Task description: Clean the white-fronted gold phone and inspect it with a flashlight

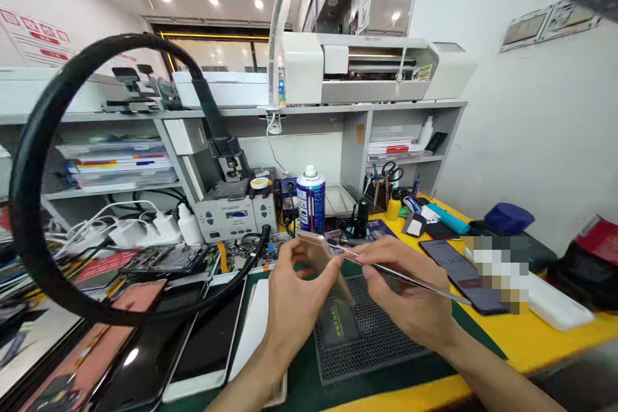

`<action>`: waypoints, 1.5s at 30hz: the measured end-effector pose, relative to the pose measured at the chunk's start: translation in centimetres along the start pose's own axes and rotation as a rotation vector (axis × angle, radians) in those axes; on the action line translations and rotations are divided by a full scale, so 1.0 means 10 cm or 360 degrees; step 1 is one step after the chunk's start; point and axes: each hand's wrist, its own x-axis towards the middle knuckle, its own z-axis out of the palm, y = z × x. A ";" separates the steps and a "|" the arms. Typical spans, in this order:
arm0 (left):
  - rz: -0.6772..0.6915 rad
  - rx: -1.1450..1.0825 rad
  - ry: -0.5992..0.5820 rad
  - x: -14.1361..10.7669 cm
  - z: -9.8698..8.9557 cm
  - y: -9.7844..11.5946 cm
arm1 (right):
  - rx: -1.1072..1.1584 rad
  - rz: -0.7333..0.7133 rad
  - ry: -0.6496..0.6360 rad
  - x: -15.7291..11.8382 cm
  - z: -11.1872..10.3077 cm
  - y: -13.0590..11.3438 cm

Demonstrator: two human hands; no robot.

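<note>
In my left hand (300, 293) I hold a gold-backed smartphone (328, 264), tilted up on edge, fingers behind it and thumb along its side. My right hand (410, 290) grips slim metal tweezers (415, 280) like a pen. The tips of the tweezers reach the upper edge of the phone; what they touch there is too small to make out. Below both hands lies a dark perforated mat (376, 341), with a small black pad with green lettering (338, 325) on it.
A thick black hose (22, 174) loops across the left side from a rework station (236, 215). Several phones and tablets, including a white-framed tablet (207, 341), lie at left. A blue spray can (311, 203) stands behind my hands. At right lie a dark phone (463, 277) and a white case (555, 299).
</note>
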 end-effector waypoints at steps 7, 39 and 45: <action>-0.0047 -0.0148 -0.0086 -0.01 0.00 0.02 | -0.0001 -0.0003 0.0007 0.01 -0.03 -0.01; -0.1216 -0.1755 -0.1001 0.12 -0.04 0.06 | -0.0091 0.0368 0.0228 0.03 0.01 0.18; -0.1129 -0.1822 -0.1058 0.13 -0.05 0.05 | -0.0101 0.0358 0.0225 0.03 0.02 0.18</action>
